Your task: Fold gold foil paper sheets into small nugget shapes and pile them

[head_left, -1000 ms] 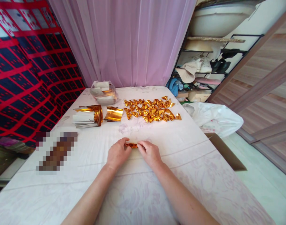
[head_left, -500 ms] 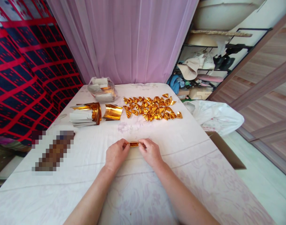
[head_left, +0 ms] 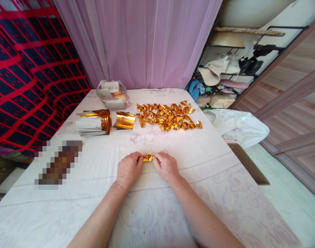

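Observation:
A small folded piece of gold foil paper (head_left: 147, 158) spans the gap between my two hands, low over the middle of the table. My left hand (head_left: 129, 168) pinches its left end, and my right hand (head_left: 166, 167) pinches the right end. The fingertips partly hide both ends. Beyond my hands lie several finished-looking gold foil folded pieces (head_left: 170, 117), pointed in shape and spread in loose rows. Left of them sits a short stack of curved gold foil sheets (head_left: 125, 120). Farther left is a thicker stack of gold and white-backed foil sheets (head_left: 91, 124).
A clear plastic bag (head_left: 112, 94) with more sheets stands at the table's back left. A blurred-out item (head_left: 60, 163) lies at the left. A flowered cloth covers the table (head_left: 152, 213). At the right are a white plastic bag (head_left: 240, 127), a cardboard box (head_left: 249, 163) and a shelf rack (head_left: 224, 74).
The foil strip between my hands was flat and smooth; now its middle looks creased and raised. Both hands keep their pinch in nearly the same place. The camera view has shifted slightly.

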The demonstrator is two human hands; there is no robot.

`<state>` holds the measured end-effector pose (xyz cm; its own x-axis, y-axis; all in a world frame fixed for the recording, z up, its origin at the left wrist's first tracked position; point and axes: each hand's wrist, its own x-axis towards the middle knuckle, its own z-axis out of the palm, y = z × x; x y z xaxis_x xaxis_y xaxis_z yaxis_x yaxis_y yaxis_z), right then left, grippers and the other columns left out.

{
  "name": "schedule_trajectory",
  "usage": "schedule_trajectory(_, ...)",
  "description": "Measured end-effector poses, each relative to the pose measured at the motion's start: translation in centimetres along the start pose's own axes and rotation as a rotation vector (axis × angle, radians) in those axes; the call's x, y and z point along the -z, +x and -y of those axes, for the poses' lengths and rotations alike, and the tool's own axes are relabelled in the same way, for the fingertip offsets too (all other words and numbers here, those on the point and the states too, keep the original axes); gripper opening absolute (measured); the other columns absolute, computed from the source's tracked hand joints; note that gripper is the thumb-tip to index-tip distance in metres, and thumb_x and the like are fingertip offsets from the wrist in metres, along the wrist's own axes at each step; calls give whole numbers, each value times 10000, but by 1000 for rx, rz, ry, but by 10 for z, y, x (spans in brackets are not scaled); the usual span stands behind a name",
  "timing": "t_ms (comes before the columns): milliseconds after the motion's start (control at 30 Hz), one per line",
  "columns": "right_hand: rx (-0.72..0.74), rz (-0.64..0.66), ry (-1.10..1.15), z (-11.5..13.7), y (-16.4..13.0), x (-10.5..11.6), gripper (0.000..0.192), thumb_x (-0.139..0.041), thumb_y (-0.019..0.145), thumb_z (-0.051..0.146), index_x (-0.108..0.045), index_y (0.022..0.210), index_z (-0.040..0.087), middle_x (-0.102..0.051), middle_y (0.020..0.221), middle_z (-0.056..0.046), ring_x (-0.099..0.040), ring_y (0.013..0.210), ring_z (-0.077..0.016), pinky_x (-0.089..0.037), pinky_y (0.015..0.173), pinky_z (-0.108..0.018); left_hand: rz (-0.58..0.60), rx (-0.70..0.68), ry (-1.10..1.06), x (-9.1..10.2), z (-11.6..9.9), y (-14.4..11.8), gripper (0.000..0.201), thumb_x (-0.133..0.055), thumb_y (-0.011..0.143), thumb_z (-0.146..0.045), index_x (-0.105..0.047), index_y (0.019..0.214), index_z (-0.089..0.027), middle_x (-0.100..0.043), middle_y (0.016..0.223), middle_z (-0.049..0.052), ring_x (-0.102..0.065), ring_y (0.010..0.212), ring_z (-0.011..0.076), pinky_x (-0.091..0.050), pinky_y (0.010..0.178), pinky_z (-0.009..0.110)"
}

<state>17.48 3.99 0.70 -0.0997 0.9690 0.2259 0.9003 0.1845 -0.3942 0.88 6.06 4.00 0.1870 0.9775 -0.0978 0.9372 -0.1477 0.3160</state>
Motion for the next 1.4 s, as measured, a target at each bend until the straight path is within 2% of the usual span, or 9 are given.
schedule_trajectory(333,-20,-19,-53,2,1,-2,221,-491,904,179,-617,724,204,-666,743,-27,-593,731,-148,-348,646,-246,13,-56,-9,-1,-1,-1,233,-418,936,-275,-646,910,-233,-722,893,24,-666,830,189,-406,662,271)
schedule_trajectory(867,56,-51,-20,2,-1,-6,237,-467,909,176,-595,712,209,-649,722,-26,-582,709,-150,-351,652,-252,39,-167,-21,-3,-3,-4,216,-404,957,-248,-619,974,-235,-692,964,30,-642,906,177,-445,745,265)
schedule_trajectory(1167,10,-48,-9,1,-1,-3,231,-480,907,206,-605,713,208,-665,732,-22,-595,717,-147,-351,646,-253,15,-75,25,1,-5,-3,198,-425,955,-285,-612,954,-220,-692,964,37,-650,890,187,-433,709,271)
schedule_trajectory(1400,49,-55,21,2,-3,-3,233,-478,919,205,-615,731,209,-663,732,-22,-599,722,-148,-350,654,-249,2,-99,1,-3,0,-4,221,-422,958,-329,-619,932,-232,-685,933,23,-642,865,171,-423,694,259)
